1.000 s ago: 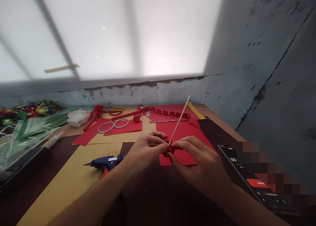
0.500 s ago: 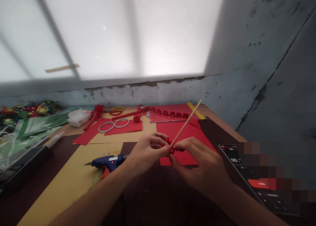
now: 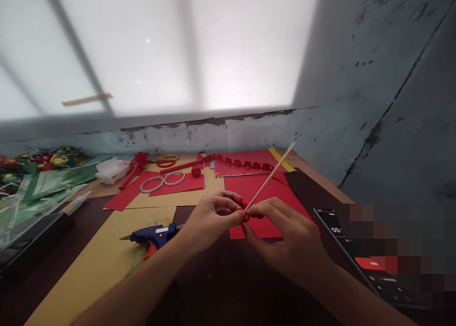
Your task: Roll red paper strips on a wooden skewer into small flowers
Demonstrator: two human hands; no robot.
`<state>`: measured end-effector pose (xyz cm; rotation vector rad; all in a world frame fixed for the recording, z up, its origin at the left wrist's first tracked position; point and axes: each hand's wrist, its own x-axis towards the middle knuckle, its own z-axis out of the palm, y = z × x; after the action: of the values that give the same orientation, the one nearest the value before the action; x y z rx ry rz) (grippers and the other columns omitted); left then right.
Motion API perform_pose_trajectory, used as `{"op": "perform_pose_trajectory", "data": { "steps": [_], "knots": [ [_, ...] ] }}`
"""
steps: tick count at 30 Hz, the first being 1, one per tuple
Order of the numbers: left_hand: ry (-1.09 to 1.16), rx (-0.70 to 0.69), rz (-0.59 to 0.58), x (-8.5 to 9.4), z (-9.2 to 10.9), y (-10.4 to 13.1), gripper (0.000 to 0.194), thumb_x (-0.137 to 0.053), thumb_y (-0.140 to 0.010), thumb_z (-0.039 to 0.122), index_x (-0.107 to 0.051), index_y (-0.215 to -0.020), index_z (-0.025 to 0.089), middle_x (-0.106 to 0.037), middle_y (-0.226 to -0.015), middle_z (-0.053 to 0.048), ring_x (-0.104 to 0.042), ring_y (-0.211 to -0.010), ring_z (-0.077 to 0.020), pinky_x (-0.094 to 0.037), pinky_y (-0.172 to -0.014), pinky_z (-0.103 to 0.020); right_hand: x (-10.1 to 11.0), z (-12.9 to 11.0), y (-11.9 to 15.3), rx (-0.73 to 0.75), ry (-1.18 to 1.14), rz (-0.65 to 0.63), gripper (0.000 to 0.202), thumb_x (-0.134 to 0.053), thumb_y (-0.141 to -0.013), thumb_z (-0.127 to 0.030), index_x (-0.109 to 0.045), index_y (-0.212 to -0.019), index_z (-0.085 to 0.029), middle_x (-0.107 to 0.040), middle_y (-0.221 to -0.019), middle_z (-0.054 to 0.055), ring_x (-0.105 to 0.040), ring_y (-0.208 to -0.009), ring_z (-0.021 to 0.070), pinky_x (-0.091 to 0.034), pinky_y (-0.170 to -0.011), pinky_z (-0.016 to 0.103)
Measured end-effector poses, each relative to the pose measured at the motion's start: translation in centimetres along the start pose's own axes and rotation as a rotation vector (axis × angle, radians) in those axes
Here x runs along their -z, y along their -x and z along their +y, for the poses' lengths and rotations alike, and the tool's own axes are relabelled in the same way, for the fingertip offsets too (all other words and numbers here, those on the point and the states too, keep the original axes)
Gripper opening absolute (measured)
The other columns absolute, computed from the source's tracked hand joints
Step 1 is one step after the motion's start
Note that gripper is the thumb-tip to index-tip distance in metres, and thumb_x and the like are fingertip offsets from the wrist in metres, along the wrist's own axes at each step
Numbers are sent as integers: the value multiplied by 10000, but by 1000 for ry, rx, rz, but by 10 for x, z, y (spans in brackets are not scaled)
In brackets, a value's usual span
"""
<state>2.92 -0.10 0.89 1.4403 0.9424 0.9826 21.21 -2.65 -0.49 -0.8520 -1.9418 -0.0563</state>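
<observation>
Between the fingertips of both hands is a small red curled piece (image 3: 245, 217), perhaps paper, mostly covered by fingers. A thin wooden stick (image 3: 271, 175) rises from it, slanting up to the right. My left hand (image 3: 213, 219) pinches the red piece from the left, thumb and fingers closed at the stick's lower end. My right hand (image 3: 285, 226) closes on the same spot from the right, with its fingertips at the stick's base. Red paper sheets (image 3: 263, 198) lie behind and below the hands.
A blue hot glue gun (image 3: 156, 233) lies left of my left forearm. Two grey rings (image 3: 174, 178), a red paper flower (image 3: 196, 172) and scissors (image 3: 167, 161) sit farther back. A phone (image 3: 352, 250) is at the right, a white box (image 3: 112, 170) at the back left.
The stick's upper end has tilted slightly to the right. Both hands keep their pinch on the red piece with small finger shifts; the view has shifted slightly.
</observation>
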Motion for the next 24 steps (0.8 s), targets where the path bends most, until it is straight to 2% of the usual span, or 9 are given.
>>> {"op": "perform_pose_trajectory", "data": {
  "steps": [5,9,12,15,17,20,22,24],
  "knots": [
    [-66,-28,-1,1,1,-1,186,-705,-829,281,-763,-697,162,-606,-1102,-90,-583,-1092,-232,-476,-879,-307,0,0,-1,0,-5,-4,122,-677,-856,-136,-651,-935,-225,-705,-847,11,-669,-782,170,-548,-737,312],
    [-53,-11,21,-1,3,-2,176,-758,-773,313,-759,-694,156,-609,-1119,-101,-600,-1065,-245,-494,-834,-308,-1,0,-1,-14,7,-16,105,-658,-867,-152,-659,-942,-225,-708,-846,23,-670,-775,183,-552,-718,327],
    [-90,-29,33,-2,4,-4,186,-717,-800,310,-775,-697,166,-637,-1073,-102,-585,-1131,-255,-482,-898,-315,0,-4,-3,-69,23,-46,62,-641,-879,-166,-667,-907,-215,-709,-833,30,-675,-765,190,-555,-696,339],
    [-104,-20,55,-1,9,-2,170,-731,-780,315,-785,-719,166,-643,-1102,-101,-616,-1081,-247,-477,-922,-336,8,-13,-12,-163,12,-126,47,-659,-878,-203,-684,-915,-216,-735,-877,31,-705,-788,199,-575,-702,351],
    [-143,-35,82,1,15,3,154,-747,-762,307,-784,-690,175,-668,-1060,-94,-600,-1130,-253,-441,-975,-336,21,-21,-19,-213,20,-179,91,-677,-871,-241,-698,-957,-222,-757,-906,31,-725,-796,208,-592,-702,359],
    [-156,15,128,8,28,16,171,-744,-760,309,-766,-651,178,-688,-1062,-94,-606,-1128,-262,-437,-969,-348,56,-24,-22,-210,84,-190,138,-664,-883,-291,-720,-997,-237,-783,-909,32,-749,-786,219,-608,-667,349],
    [-174,24,145,14,35,30,198,-722,-788,326,-767,-661,182,-695,-1041,-99,-584,-1176,-273,-441,-950,-341,88,-15,-6,-178,148,-106,124,-682,-877,-339,-739,-961,-268,-789,-843,18,-748,-680,209,-568,-515,306],
    [-184,19,157,20,37,46,258,-678,-832,359,-764,-664,183,-706,-1006,-101,-566,-1209,-283,-451,-926,-334,121,3,27,-154,229,-19,113,-756,-834,-311,-771,-946,-307,-791,-777,4,-721,-561,184,-482,-407,286]
  ]
}}
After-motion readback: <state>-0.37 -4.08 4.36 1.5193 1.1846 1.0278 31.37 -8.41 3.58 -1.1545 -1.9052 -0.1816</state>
